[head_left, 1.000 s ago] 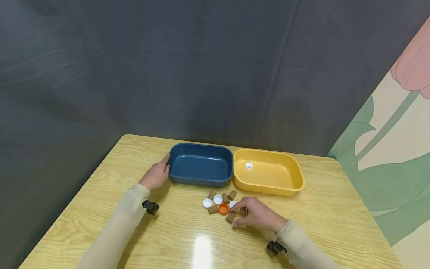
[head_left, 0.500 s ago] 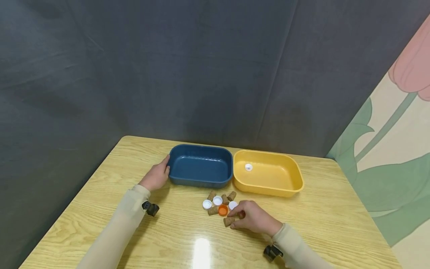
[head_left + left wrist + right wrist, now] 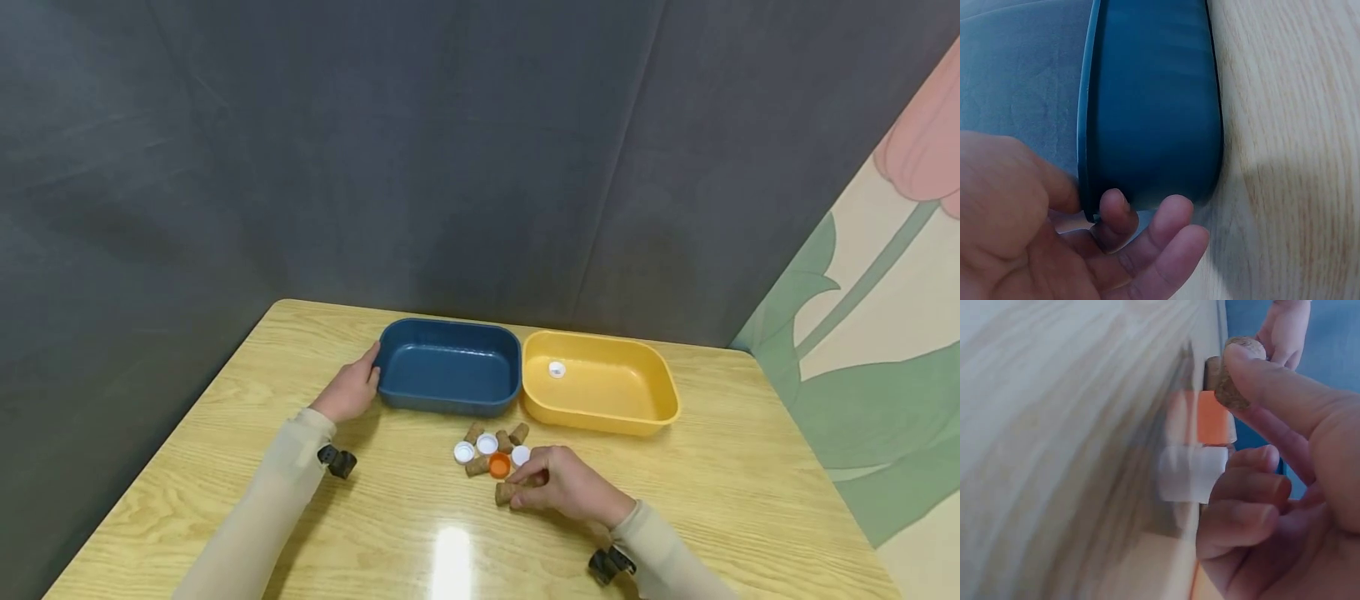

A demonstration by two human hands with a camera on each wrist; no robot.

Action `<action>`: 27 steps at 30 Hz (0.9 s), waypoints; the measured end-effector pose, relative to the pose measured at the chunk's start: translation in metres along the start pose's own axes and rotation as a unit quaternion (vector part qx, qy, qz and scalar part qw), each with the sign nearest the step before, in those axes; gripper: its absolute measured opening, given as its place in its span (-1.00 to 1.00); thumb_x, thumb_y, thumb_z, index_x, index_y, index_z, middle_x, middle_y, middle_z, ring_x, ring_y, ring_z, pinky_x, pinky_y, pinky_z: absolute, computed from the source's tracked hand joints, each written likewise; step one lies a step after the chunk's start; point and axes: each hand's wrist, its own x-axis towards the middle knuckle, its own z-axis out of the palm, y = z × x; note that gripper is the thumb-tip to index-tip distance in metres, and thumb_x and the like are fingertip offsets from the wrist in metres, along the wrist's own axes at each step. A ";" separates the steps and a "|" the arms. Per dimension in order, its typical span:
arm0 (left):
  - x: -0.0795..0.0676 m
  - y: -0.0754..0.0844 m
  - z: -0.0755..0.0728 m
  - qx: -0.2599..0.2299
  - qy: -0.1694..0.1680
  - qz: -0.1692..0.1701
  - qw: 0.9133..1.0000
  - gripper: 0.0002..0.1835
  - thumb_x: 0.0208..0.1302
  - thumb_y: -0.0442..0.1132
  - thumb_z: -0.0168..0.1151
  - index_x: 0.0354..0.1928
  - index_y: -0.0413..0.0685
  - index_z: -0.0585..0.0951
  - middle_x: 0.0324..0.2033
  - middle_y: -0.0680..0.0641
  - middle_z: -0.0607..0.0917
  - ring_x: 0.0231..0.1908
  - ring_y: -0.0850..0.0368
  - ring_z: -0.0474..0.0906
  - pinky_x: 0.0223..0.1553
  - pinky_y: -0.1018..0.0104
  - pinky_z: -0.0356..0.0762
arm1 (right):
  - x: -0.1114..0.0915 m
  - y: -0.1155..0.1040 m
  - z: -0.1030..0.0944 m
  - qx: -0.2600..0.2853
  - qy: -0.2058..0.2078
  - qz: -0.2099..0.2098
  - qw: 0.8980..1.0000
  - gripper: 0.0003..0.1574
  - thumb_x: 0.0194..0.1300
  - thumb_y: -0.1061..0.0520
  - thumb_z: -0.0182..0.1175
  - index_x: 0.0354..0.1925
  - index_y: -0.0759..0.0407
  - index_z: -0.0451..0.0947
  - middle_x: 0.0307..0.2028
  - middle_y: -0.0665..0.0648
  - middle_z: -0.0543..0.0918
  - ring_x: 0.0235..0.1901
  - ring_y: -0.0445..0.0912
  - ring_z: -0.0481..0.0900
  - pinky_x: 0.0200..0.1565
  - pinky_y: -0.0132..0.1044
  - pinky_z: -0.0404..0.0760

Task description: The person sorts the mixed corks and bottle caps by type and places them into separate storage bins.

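Observation:
Between thumb and index finger, my right hand [image 3: 573,490] pinches a brown cork [image 3: 1235,394]; its other fingers are curled in below, in the right wrist view. The cork is close over the table, in front of an orange bottle cap [image 3: 499,465] and a white bottle cap [image 3: 521,455]. More corks [image 3: 477,466] and white caps [image 3: 464,452] lie in a loose cluster just beyond. My left hand [image 3: 348,390] grips the left end of a blue bin [image 3: 1154,106], its thumb side at the rim and several fingertips by the outer wall.
A yellow bin [image 3: 600,421] stands right beside the blue one, with a white cap [image 3: 557,369] inside. Both are near the back edge of the wooden table [image 3: 390,517]. A dark cloth [image 3: 450,167] hangs behind it.
My right hand has closed its thumb and finger on the nearest cork and drawn it slightly left, turning it. The left hand stays at the blue bin.

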 end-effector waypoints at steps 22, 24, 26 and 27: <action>0.000 0.006 -0.002 -0.001 -0.015 -0.010 1.000 -0.38 0.61 -0.31 -0.28 0.55 -0.40 -0.15 -0.63 -0.09 0.51 -0.75 0.20 0.32 -0.50 0.27 0.40 | 0.026 -0.033 -0.023 0.001 0.074 0.010 0.997 -0.74 0.16 0.07 0.49 -0.15 0.05 0.81 -0.51 -0.11 0.46 -0.49 -0.24 0.32 -0.45 -0.44 0.28; 0.000 0.006 -0.002 -0.001 -0.016 -0.013 1.000 -0.38 0.61 -0.31 -0.28 0.55 -0.39 -0.15 -0.59 -0.10 0.53 -0.75 0.19 0.34 -0.48 0.27 0.41 | 0.029 -0.034 -0.026 0.001 0.081 0.009 0.997 -0.74 0.16 0.07 0.48 -0.15 0.08 0.81 -0.52 -0.09 0.44 -0.48 -0.21 0.32 -0.45 -0.42 0.29; 0.001 0.006 -0.001 0.000 -0.016 -0.015 1.000 -0.38 0.61 -0.31 -0.27 0.55 -0.39 -0.15 -0.57 -0.11 0.54 -0.74 0.19 0.36 -0.47 0.27 0.42 | 0.031 -0.035 -0.030 -0.004 0.089 0.014 0.996 -0.75 0.16 0.06 0.48 -0.16 0.08 0.81 -0.53 -0.09 0.41 -0.50 -0.21 0.30 -0.46 -0.42 0.27; 0.001 0.006 -0.001 0.001 -0.017 -0.014 1.000 -0.38 0.60 -0.31 -0.28 0.55 -0.40 -0.16 -0.57 -0.12 0.54 -0.74 0.19 0.37 -0.48 0.27 0.42 | 0.033 -0.036 -0.032 -0.004 0.094 0.014 0.995 -0.74 0.15 0.06 0.49 -0.16 0.09 0.81 -0.54 -0.08 0.40 -0.50 -0.21 0.29 -0.46 -0.42 0.26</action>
